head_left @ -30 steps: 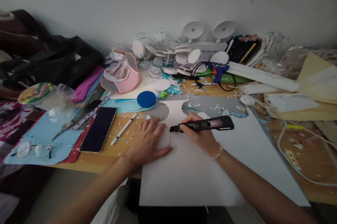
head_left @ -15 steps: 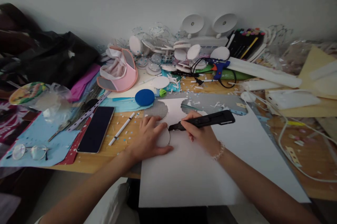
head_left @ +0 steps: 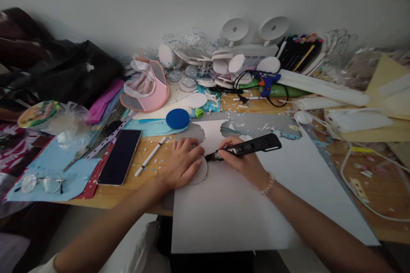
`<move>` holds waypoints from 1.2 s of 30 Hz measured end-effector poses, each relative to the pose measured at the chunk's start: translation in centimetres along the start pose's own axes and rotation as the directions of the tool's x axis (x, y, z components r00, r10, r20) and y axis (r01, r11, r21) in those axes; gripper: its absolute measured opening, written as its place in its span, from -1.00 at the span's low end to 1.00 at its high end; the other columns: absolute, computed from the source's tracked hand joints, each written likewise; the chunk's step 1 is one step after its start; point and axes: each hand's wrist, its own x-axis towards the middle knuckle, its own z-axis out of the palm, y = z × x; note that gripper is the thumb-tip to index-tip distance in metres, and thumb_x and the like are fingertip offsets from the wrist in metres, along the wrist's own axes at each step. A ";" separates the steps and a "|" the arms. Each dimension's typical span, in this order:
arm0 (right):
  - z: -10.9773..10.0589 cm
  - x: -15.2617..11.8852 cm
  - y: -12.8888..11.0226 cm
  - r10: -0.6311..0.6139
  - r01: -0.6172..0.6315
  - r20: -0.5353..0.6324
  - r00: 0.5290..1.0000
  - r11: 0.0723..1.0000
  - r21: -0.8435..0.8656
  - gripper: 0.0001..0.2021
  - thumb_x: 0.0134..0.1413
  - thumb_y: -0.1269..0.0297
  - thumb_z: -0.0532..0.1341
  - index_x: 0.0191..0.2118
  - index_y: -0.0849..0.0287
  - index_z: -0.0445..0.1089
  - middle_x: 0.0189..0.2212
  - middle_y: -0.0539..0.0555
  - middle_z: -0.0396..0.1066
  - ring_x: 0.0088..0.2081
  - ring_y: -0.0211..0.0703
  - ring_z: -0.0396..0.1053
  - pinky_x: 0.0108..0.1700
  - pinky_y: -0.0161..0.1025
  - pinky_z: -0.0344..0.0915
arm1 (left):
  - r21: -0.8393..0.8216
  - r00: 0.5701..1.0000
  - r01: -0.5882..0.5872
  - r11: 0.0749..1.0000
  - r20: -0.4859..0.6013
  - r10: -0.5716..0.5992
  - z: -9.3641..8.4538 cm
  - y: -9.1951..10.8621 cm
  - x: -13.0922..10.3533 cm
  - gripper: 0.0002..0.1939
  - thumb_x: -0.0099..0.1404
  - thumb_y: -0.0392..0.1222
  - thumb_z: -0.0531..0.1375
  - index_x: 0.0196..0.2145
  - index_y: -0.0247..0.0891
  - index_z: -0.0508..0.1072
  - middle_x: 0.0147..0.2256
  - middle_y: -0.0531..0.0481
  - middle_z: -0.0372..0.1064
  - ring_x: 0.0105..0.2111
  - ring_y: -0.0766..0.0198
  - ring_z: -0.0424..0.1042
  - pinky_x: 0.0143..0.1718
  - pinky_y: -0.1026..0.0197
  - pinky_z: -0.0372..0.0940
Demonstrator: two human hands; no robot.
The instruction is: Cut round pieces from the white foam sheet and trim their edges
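Observation:
A large white foam-like sheet (head_left: 237, 217) lies over the table's front edge, its far side cut into round notches. My right hand (head_left: 241, 159) is closed around a black utility knife (head_left: 253, 145), whose tip meets the sheet at the edge of a circle. That circle (head_left: 201, 173) is outlined in the sheet's left part, with a dark line along its right side. My left hand (head_left: 185, 162) lies flat on the circle's left side, fingers stretched and pressing down. Past it rests a blue round disc (head_left: 177, 118).
Left of the sheet lie a phone (head_left: 120, 157), a white pen (head_left: 150, 156), glasses (head_left: 43, 183) and scissors (head_left: 76, 158). Behind are a pink visor cap (head_left: 152, 89), white discs (head_left: 196, 100) and a blue glue gun (head_left: 267, 83). A white cable (head_left: 344, 170) loops at right.
My left thumb has drawn in from the circle's right edge toward my fingers, uncovering more of the circle. The knife has shifted slightly left and stays at the circle's edge.

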 end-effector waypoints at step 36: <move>3.5 -8.5 -1.4 -0.035 0.043 0.040 0.999 0.977 -0.207 -0.94 0.08 0.27 0.17 -0.33 0.08 0.26 -0.59 -0.12 0.25 -0.59 -0.29 0.19 -0.54 -0.35 0.08 | 0.091 0.999 0.040 0.995 -0.025 -0.038 0.4 0.0 -0.2 -0.81 0.34 -0.25 -0.04 -0.23 -0.21 0.35 -0.17 -0.08 0.25 -0.15 0.08 0.20 -0.13 -0.01 0.07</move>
